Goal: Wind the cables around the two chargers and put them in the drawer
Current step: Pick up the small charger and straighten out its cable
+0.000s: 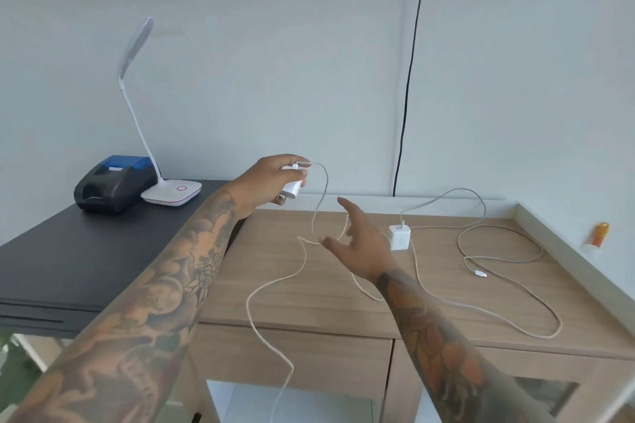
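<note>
Above the wooden table, the left hand has its fingers closed around one white charger, whose cable trails unwound over the table edge. Spread and empty, the right hand reaches toward it. Further right stands the second charger, cable loose. Judging by this, winding has barely begun; the drawer looks shut.

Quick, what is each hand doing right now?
Left hand: closed around a white charger, lifted off the table.
Right hand: open, fingers spread, holding nothing, by the hanging cable.
</note>
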